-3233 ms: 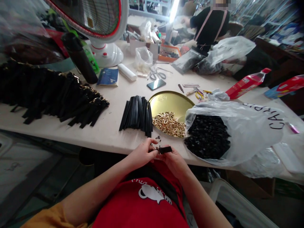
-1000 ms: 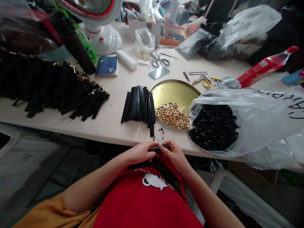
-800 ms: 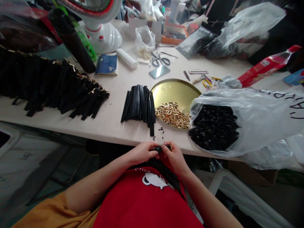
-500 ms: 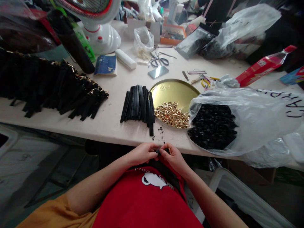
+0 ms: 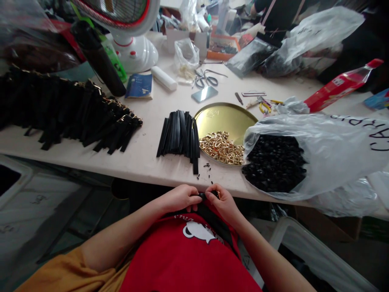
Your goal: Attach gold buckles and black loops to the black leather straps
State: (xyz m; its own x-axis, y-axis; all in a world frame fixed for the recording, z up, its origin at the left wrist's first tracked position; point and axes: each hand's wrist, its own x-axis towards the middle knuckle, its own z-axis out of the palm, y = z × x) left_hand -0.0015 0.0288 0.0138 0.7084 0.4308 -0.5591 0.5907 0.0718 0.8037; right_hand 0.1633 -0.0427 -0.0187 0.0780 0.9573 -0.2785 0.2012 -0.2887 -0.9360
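Note:
At the table's front edge, above my lap, my left hand (image 5: 184,198) and my right hand (image 5: 223,201) are close together. Both pinch a short black strap (image 5: 202,196) between thumb and fingers. A glint of gold metal shows by the right fingertips; its shape is mostly hidden. Just beyond the hands lies a stack of flat black straps (image 5: 178,134). To its right, a round gold tray (image 5: 223,115) bears a heap of small gold buckles (image 5: 223,148). An open plastic bag (image 5: 328,150) spills small black pieces (image 5: 275,164) at its mouth.
On the left lies a long pile of black straps with gold fittings (image 5: 69,107). Behind stand a fan (image 5: 133,50), a blue booklet (image 5: 139,85), scissors (image 5: 206,79) and a red bottle (image 5: 338,87). Tiny black bits lie near the table edge. A pale bin (image 5: 282,227) stands below right.
My hands have drawn slightly apart, with more of the black strap showing between them. The whole view has shifted a little.

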